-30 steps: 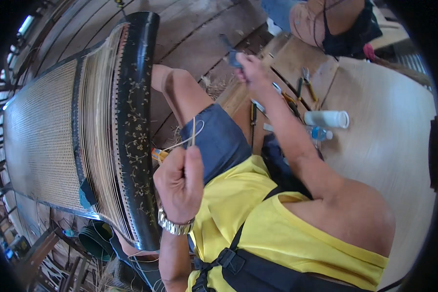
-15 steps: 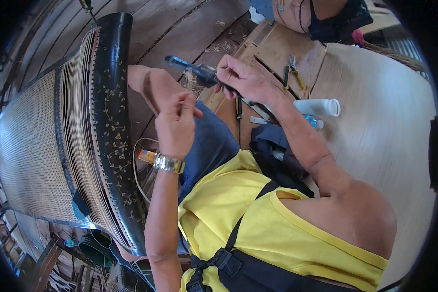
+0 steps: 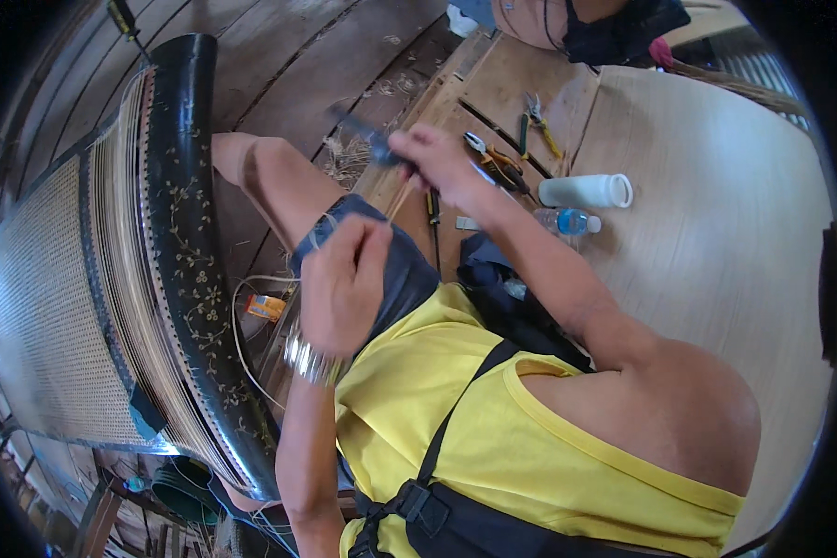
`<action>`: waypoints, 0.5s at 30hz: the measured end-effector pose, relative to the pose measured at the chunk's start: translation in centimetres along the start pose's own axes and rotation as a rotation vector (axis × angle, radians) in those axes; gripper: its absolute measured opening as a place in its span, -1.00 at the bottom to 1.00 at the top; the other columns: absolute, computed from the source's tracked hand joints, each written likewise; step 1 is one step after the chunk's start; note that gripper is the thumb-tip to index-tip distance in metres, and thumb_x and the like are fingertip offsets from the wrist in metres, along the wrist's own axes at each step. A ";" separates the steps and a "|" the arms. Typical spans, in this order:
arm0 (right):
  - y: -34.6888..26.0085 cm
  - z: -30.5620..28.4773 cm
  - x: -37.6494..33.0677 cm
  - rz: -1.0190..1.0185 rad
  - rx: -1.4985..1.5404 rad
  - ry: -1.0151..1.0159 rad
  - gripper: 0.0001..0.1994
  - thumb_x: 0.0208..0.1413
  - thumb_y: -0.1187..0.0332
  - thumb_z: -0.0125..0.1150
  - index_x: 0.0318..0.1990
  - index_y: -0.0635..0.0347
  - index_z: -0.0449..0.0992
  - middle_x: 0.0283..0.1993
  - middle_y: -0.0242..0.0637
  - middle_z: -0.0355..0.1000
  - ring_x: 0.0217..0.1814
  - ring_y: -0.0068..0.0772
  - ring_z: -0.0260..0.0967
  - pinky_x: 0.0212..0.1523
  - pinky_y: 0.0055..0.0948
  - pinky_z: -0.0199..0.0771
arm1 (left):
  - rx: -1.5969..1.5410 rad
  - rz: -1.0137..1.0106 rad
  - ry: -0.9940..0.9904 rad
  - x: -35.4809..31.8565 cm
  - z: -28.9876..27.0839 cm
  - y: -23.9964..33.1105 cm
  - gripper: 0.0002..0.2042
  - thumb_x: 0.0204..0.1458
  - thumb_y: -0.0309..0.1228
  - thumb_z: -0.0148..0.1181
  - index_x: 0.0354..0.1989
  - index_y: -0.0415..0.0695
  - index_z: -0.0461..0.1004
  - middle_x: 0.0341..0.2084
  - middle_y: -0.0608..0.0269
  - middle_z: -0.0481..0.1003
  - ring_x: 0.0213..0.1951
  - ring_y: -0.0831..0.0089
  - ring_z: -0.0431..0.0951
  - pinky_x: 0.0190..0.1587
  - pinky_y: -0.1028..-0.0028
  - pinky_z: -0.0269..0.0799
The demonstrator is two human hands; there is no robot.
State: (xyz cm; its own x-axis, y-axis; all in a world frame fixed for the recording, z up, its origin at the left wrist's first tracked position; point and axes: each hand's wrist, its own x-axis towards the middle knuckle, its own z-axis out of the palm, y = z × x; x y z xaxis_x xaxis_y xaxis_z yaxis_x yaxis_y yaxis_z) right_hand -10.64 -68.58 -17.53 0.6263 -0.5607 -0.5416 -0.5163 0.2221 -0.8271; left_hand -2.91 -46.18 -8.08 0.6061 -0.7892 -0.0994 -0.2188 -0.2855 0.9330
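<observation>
A dark, elongated tool (image 3: 377, 144), blurred so that its kind is unclear, is gripped in my right hand (image 3: 442, 166), raised over the wooden boards. My left hand (image 3: 344, 284), wearing a metal-banded watch (image 3: 314, 361), is closed above my thigh, thumb along the fingers. Whether it pinches a thin strand cannot be made out. At the left stands a woven cane panel (image 3: 51, 288) with a black, flower-painted curved frame (image 3: 200, 251). Long unwoven cane strands (image 3: 126, 237) run beside that frame. Neither hand touches the panel.
Orange-handled pliers (image 3: 498, 166), yellow-handled pliers (image 3: 544, 126) and a screwdriver (image 3: 434, 212) lie on the boards. Nearby are a white tumbler (image 3: 586, 191) and a water bottle (image 3: 567, 221). Another screwdriver (image 3: 124, 20) stands at the panel's top; an orange box (image 3: 266, 307) lies below.
My right hand has swung slightly left with the tool, uncovering the orange-handled pliers. My left hand has dropped lower and turned its back more upward. The whole view has shifted a little.
</observation>
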 end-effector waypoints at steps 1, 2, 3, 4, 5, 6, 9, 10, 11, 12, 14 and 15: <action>1.0 -2.4 1.2 0.007 0.167 0.056 -0.72 0.26 0.10 0.18 -0.23 0.14 0.46 -0.53 -0.41 0.42 -0.65 -0.66 0.28 -0.68 -0.63 0.19 | -0.110 -0.054 -0.053 -1.6 -1.0 1.4 -0.82 0.24 -0.36 0.12 -0.30 -0.24 0.51 -0.65 0.12 0.47 -0.58 0.44 0.46 -0.47 0.44 0.35; 0.7 -4.7 1.4 0.025 0.142 0.117 -0.73 0.28 0.11 0.15 -0.23 0.14 0.45 -0.54 -0.40 0.41 -0.67 -0.65 0.28 -0.69 -0.62 0.18 | -0.118 -0.050 -0.054 -2.4 -1.4 1.3 -0.82 0.24 -0.36 0.12 -0.30 -0.24 0.51 -0.65 0.12 0.47 -0.58 0.44 0.46 -0.47 0.44 0.35; 2.1 -7.9 2.1 -0.015 0.058 0.086 -0.74 0.30 0.12 0.13 -0.24 0.12 0.43 -0.54 -0.39 0.41 -0.69 -0.65 0.27 -0.69 -0.62 0.20 | -0.221 -0.122 -0.018 -2.9 -1.8 0.9 -0.83 0.26 -0.38 0.11 -0.27 -0.22 0.51 -0.62 0.19 0.49 -0.58 0.53 0.42 -0.50 0.50 0.30; 1.8 -9.5 1.3 0.044 0.035 0.020 -0.74 0.31 0.11 0.10 -0.27 0.10 0.42 -0.55 -0.40 0.41 -0.69 -0.66 0.26 -0.67 -0.61 0.22 | -0.314 -0.207 0.023 -3.7 -2.3 0.4 -0.85 0.27 -0.39 0.10 -0.25 -0.21 0.52 -0.60 0.27 0.51 -0.59 0.62 0.38 -0.52 0.57 0.26; 2.3 -10.5 0.7 0.041 -0.097 -0.029 -0.74 0.31 0.11 0.11 -0.27 0.10 0.41 -0.55 -0.41 0.42 -0.68 -0.67 0.27 -0.67 -0.61 0.24 | -0.314 -0.208 0.022 -4.0 -2.8 -0.3 -0.85 0.27 -0.39 0.10 -0.25 -0.21 0.52 -0.60 0.27 0.51 -0.59 0.62 0.38 -0.52 0.57 0.26; 3.1 -11.0 0.3 0.038 -0.229 -0.078 -0.73 0.31 0.10 0.11 -0.28 0.10 0.41 -0.56 -0.42 0.42 -0.68 -0.67 0.28 -0.66 -0.61 0.25 | -0.359 -0.271 0.057 -4.1 -3.4 -1.2 -0.84 0.29 -0.37 0.09 -0.20 -0.20 0.52 -0.53 0.32 0.53 -0.52 0.65 0.39 -0.45 0.61 0.29; 4.9 -10.3 -2.8 0.154 -0.417 -0.304 -0.71 0.30 0.08 0.11 -0.26 0.12 0.40 -0.54 -0.41 0.43 -0.63 -0.64 0.34 -0.65 -0.60 0.30 | -0.446 -0.298 0.128 -3.8 -3.9 -1.5 -0.83 0.30 -0.36 0.09 -0.13 -0.19 0.52 -0.43 0.35 0.55 -0.43 0.68 0.42 -0.36 0.66 0.33; 7.1 -10.3 -3.4 0.116 -0.464 -0.355 -0.72 0.31 0.07 0.08 -0.24 0.11 0.41 -0.50 -0.40 0.43 -0.58 -0.65 0.37 -0.63 -0.61 0.31 | -0.491 -0.273 0.169 -4.0 -4.0 -1.5 -0.83 0.29 -0.37 0.09 -0.11 -0.19 0.51 -0.39 0.33 0.56 -0.41 0.67 0.43 -0.33 0.66 0.35; 6.9 -9.0 -4.5 0.200 -0.608 -0.359 -0.72 0.33 0.09 0.04 -0.23 0.12 0.41 -0.48 -0.41 0.42 -0.53 -0.66 0.37 -0.58 -0.61 0.35 | -0.386 -0.264 0.199 -4.2 -4.2 -1.2 -0.84 0.28 -0.39 0.11 -0.10 -0.19 0.53 -0.32 0.31 0.57 -0.37 0.65 0.46 -0.27 0.66 0.38; 7.9 -8.7 -4.9 0.198 -0.606 -0.357 -0.72 0.33 0.09 0.04 -0.23 0.12 0.41 -0.48 -0.41 0.42 -0.53 -0.66 0.37 -0.58 -0.61 0.35 | -0.384 -0.261 0.197 -4.3 -4.5 -1.3 -0.84 0.28 -0.39 0.11 -0.10 -0.19 0.53 -0.32 0.31 0.57 -0.37 0.65 0.46 -0.27 0.66 0.38; 10.9 -8.9 -5.4 0.137 -0.397 -0.360 -0.67 0.33 0.06 0.02 -0.23 0.17 0.40 -0.48 -0.37 0.41 -0.52 -0.59 0.38 -0.51 -0.53 0.42 | -0.165 -0.125 0.315 -4.4 -5.2 -1.7 -0.88 0.27 -0.45 0.12 -0.18 -0.22 0.55 -0.39 0.41 0.51 -0.43 0.73 0.35 -0.38 0.69 0.25; 12.1 -9.5 -5.5 0.140 -0.326 -0.286 -0.69 0.35 0.10 0.00 -0.25 0.17 0.39 -0.47 -0.39 0.39 -0.49 -0.60 0.39 -0.44 -0.52 0.44 | -0.246 -0.184 0.318 -4.5 -5.5 -1.7 -0.88 0.24 -0.45 0.16 -0.17 -0.22 0.57 -0.34 0.38 0.53 -0.35 0.68 0.43 -0.30 0.66 0.35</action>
State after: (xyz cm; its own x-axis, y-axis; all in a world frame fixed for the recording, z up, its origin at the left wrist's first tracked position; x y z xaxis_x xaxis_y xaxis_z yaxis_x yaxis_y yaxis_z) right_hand -25.86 -70.37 -23.16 0.6494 -0.2905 -0.7027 -0.7361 -0.0084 -0.6768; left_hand -1.08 -39.13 -7.28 0.8315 -0.5199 -0.1958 0.0796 -0.2373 0.9682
